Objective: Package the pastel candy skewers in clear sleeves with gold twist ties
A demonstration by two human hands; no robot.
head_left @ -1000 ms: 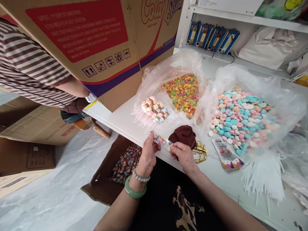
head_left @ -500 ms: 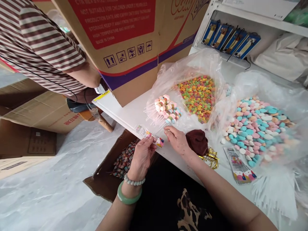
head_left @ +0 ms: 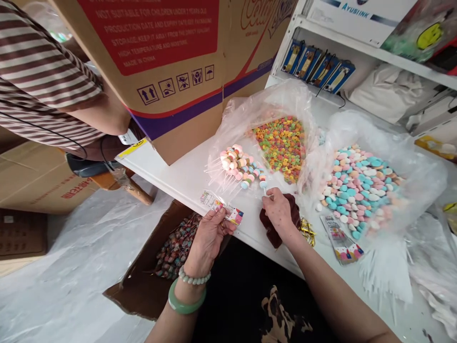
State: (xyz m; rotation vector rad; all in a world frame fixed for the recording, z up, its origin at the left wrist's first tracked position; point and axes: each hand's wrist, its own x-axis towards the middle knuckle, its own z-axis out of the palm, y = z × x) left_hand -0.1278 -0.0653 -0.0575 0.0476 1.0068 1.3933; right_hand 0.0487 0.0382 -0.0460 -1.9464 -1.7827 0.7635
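Candy skewer (head_left: 263, 184) newly in the right hand (head_left: 277, 210)

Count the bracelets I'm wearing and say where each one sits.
2, both behind the left hand: a pale beaded bracelet at the wrist, and a green bangle next to it, toward the elbow. None shows on the right wrist; none seems hidden.

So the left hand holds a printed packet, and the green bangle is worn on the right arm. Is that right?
Not quite: the head view shows the green bangle on the left arm, not the right. The left hand does hold a printed packet.
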